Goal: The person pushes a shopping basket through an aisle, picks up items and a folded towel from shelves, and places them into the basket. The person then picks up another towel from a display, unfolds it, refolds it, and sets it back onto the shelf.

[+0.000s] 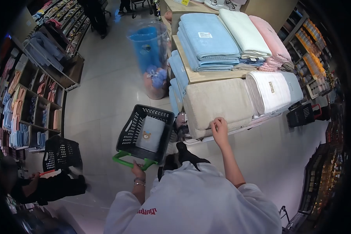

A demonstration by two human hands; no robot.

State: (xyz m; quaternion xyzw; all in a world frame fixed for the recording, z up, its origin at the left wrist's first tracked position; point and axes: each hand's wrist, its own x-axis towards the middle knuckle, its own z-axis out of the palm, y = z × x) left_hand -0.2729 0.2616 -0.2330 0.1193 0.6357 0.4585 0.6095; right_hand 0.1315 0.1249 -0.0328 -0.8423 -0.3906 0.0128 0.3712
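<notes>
My left hand (137, 170) is closed around the green handle of a black shopping basket (123, 134). Inside the basket lies a folded light grey-blue towel (152, 129) with a small bear design. My right hand (219, 126) is at the front edge of a thick beige towel (218, 101), with its fingers curled closed against the fabric. Beside that towel on the display is a white folded towel (267, 93) with a label. On the shelf above sit blue towels (208, 37), a white-green towel (244, 33) and pink towels (270, 39).
A clear bin (149, 58) with blue and pink items stands left of the display. Shelves of folded goods (31, 105) line the left side. A person in dark clothing (56, 187) with a black basket (62, 153) is at lower left. Another basket (300, 116) is at right.
</notes>
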